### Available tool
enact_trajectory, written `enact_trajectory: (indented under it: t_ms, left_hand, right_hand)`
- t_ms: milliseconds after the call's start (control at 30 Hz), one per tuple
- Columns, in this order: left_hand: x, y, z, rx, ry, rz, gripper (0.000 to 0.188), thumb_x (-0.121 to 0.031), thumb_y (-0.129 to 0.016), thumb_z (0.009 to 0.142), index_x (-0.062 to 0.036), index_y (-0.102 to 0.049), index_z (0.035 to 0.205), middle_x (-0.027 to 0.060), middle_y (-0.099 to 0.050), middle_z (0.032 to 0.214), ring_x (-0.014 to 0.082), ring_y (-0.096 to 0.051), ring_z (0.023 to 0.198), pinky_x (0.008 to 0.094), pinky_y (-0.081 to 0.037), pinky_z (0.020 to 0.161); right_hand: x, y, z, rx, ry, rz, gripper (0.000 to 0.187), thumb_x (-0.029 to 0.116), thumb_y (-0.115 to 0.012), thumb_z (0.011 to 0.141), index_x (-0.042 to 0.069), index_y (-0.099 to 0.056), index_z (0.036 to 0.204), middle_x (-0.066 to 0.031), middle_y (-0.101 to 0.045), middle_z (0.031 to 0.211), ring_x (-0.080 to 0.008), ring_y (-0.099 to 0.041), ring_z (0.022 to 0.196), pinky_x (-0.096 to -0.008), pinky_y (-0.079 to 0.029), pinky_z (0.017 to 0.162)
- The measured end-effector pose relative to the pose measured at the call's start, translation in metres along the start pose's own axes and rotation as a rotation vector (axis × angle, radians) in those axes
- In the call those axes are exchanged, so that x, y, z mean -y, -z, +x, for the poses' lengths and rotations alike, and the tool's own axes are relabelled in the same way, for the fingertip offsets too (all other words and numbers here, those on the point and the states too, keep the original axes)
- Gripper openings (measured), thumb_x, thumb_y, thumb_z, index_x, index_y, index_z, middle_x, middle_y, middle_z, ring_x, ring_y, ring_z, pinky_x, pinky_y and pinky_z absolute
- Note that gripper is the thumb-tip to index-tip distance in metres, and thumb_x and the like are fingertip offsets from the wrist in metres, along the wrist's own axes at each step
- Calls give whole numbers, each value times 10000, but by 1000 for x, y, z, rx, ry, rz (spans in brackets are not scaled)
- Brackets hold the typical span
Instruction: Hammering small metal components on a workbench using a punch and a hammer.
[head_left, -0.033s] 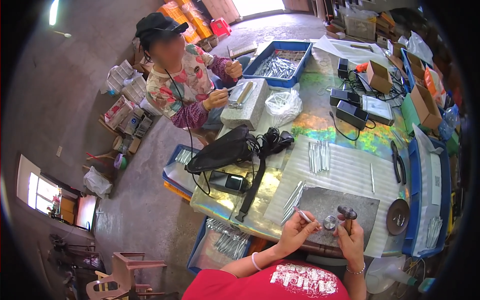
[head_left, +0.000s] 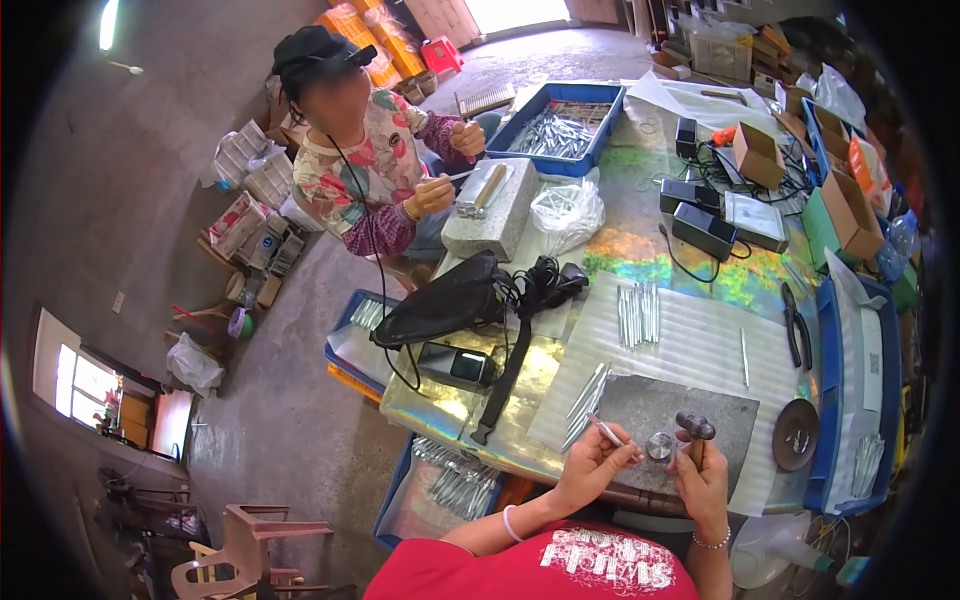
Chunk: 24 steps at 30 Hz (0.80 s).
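Note:
My left hand [head_left: 597,467] is closed on a slim silvery metal rod [head_left: 608,433] between thumb and fingers. In my right hand [head_left: 702,484] is a small hammer [head_left: 695,426], gripped by its wooden handle with the dark head upward. Between the hands a small round shiny metal block [head_left: 659,446] rests on a flat grey slab [head_left: 720,410]. Several loose rods [head_left: 586,405] lie at the slab's left edge, just beyond my left hand. A neat row of similar rods [head_left: 639,314] sits farther off on white foam sheeting [head_left: 590,330].
Right of the slab are a dark round disc [head_left: 795,435], black-handled pliers [head_left: 796,325] and a blue tray [head_left: 822,470]. A black bag [head_left: 450,300] with straps lies to the left. Across the table, a co-worker [head_left: 375,150] sits at a stone block [head_left: 510,225], near another blue tray [head_left: 600,155].

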<state>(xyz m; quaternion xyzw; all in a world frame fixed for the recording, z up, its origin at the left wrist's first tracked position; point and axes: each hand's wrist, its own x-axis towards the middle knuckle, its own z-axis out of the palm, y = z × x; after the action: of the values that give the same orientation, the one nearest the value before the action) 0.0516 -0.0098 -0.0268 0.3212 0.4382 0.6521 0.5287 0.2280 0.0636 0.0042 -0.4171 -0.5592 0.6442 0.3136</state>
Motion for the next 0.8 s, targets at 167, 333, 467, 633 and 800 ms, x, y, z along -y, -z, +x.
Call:
enact_trajectory:
  t_ms: [167,333,467,633,800]
  left_hand:
    - [0,1,1,28,-30,11,163,-12,-524,904,-22,-450,1049,97,-607,941,169,-628,893,266,-526,769]
    - [-1,1,2,41,-20,17,162,-1,-516,905,-21,-448,1051,94,-606,941,167,-626,898,267,-525,780]
    - [0,0,-1,46,-29,-5,165,10,-511,905,-21,-445,1053,95,-605,950,168,-625,903,268,-524,789]
    - [2,-1,-5,33,-17,-2,168,11,-513,903,-22,-443,1052,94,-605,944,169,-625,901,270,-522,792]
    - [-1,-5,-7,18,16,1,169,9,-528,896,-16,-448,1043,88,-598,940,162,-623,897,264,-516,786]
  right_hand:
    - [0,0,1,-36,16,37,205,33,-525,866,6,-515,1069,-9,-542,664,-21,-381,425,-172,-284,384]
    - [3,5,-5,-68,-40,143,204,17,-549,842,-9,-516,1042,-15,-535,645,-33,-417,437,-178,-314,388]
    - [5,8,-11,-95,-46,156,193,14,-542,839,-14,-518,1029,-22,-535,644,-35,-413,430,-177,-309,381]
    - [1,11,-15,-97,-41,121,194,27,-553,833,-18,-522,1019,-26,-535,644,-41,-417,425,-178,-308,374]
    - [2,8,-17,-100,-66,21,204,26,-568,818,-19,-544,1016,-6,-528,659,-46,-465,505,-187,-362,448]
